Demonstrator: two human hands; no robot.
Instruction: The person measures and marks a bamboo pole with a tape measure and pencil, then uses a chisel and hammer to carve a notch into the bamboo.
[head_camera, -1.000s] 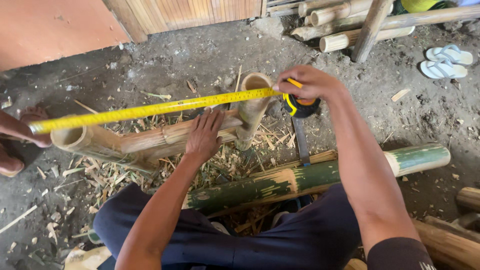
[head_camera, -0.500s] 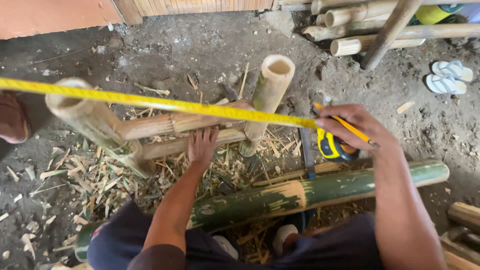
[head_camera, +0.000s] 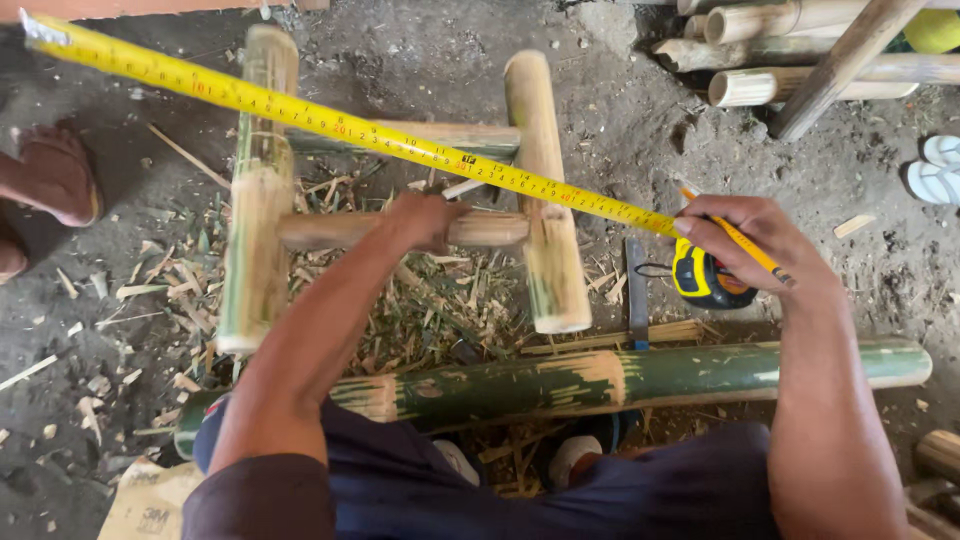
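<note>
Swung diagonal since before, yellow tape measure (head_camera: 330, 120) – right hand (head_camera: 745, 235) grip closed on it, left hand (head_camera: 425, 218) clasping bamboo frame (head_camera: 540, 180)

The right hand (head_camera: 752, 232) holds a yellow tape measure case (head_camera: 706, 278) and a pencil (head_camera: 735, 238). The yellow tape (head_camera: 340, 122) runs out from that grip, up and to the left, across a bamboo frame (head_camera: 540, 190). The left hand (head_camera: 425, 218) grips the frame's crossbar beneath the tape. A green bamboo pole (head_camera: 640, 378) lies below both hands, across the person's lap.
</note>
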